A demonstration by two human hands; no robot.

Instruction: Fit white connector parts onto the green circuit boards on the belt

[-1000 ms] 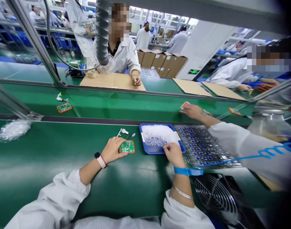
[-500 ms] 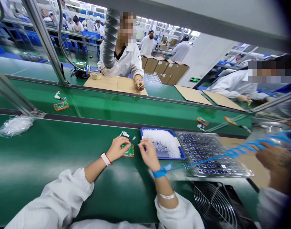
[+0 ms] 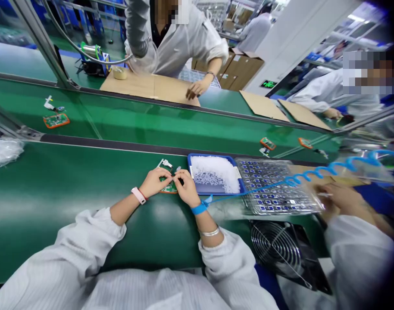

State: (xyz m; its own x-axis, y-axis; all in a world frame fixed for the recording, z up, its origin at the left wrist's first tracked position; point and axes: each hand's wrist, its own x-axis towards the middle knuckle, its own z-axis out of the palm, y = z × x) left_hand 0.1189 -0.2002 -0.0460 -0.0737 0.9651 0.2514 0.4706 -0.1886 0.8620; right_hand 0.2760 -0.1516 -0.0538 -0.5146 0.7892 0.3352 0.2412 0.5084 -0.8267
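Note:
My left hand [image 3: 155, 181], with a pale band at the wrist, is pinched over a green circuit board with an orange edge [image 3: 169, 188]. My right hand [image 3: 186, 188], wearing a blue wrist strap, is pinched too, its fingertips meeting those of the left just above the board. Whatever lies between the fingertips is too small to make out. A white connector piece [image 3: 166, 163] lies just beyond the fingers. To the right of my right hand stands a blue tray [image 3: 213, 191] of small white plastic parts.
Clear plastic trays with dark blue parts [image 3: 274, 185] lie right of the blue tray, crossed by a coiled blue cord [image 3: 326, 172]. A black fan [image 3: 276, 247] sits nearer. More boards [image 3: 56, 121] lie on the green strip beyond the rail. Co-workers sit opposite and at the right.
My right hand has moved left, and its fingertips now meet my left hand's over the board. The view has tilted down. The co-worker opposite has shifted an arm.

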